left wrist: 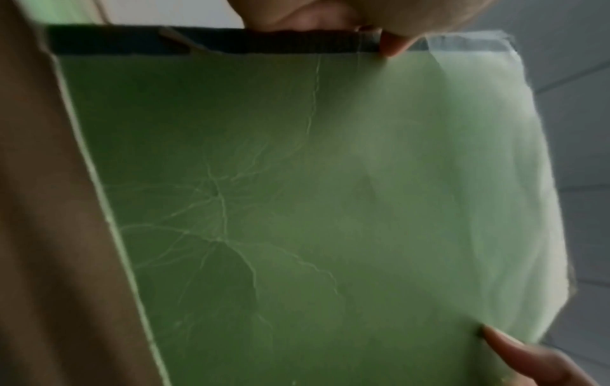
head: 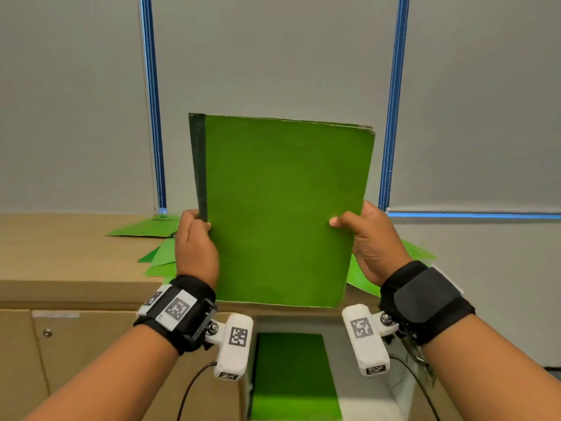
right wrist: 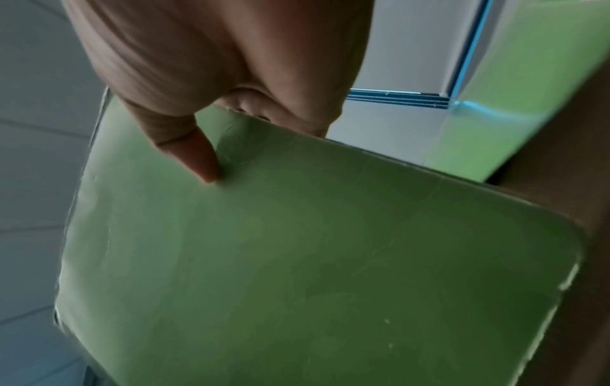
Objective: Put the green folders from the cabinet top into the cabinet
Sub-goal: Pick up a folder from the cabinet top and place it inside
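Note:
I hold a green folder (head: 282, 208) with a dark spine upright in front of me, above the cabinet top. My left hand (head: 195, 241) grips its spine edge, and my right hand (head: 368, 238) pinches the opposite edge with the thumb on the front. The left wrist view shows the creased folder (left wrist: 297, 209) from close up, with my fingertips (left wrist: 393, 45) on the dark spine. In the right wrist view my thumb presses the folder (right wrist: 313, 261). More green folders (head: 158, 253) lie scattered on the wooden cabinet top (head: 60, 250). Below, another green folder (head: 291, 378) lies inside the open cabinet.
A grey wall with blue vertical strips (head: 153, 117) rises behind the cabinet. Shut cabinet doors (head: 76, 360) are at lower left. The open compartment has a pale wall (head: 358, 399) on its right side.

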`<state>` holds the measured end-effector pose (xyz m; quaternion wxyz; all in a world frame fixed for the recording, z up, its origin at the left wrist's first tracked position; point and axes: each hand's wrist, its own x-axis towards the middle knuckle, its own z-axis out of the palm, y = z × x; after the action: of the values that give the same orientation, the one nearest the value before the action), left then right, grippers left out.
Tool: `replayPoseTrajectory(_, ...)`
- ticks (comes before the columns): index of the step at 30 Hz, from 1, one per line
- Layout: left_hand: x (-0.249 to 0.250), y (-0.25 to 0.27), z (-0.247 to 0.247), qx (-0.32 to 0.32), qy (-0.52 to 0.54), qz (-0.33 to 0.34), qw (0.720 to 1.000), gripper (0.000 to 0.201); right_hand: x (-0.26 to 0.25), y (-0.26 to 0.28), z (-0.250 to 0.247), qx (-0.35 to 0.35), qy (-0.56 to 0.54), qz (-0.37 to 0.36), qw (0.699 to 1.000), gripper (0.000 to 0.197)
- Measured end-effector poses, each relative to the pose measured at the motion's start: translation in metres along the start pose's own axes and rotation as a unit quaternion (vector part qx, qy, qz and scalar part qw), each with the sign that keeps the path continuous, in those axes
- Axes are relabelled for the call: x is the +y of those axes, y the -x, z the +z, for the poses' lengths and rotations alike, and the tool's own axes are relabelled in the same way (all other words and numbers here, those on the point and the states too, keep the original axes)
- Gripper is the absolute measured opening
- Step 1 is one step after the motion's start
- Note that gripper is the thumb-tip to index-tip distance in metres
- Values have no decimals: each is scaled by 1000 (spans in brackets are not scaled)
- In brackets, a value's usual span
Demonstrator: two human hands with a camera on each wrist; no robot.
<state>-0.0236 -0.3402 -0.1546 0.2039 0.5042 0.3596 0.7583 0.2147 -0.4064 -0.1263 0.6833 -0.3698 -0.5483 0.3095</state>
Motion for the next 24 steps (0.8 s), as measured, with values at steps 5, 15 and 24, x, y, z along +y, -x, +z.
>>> replayPoseTrajectory(5,-59,46,-21,-10,-26,-88,996,12,59,36,1,6,17,69,997,27)
replayPoseTrajectory(15,-153,129,-41,-41,-82,-203,975,10,169,77,-29,-10,1,208,978,32)
replayPoseTrajectory(24,-227,206,-36,-119,-141,-325,927,55,273,94,-71,8,32,332,943,29)
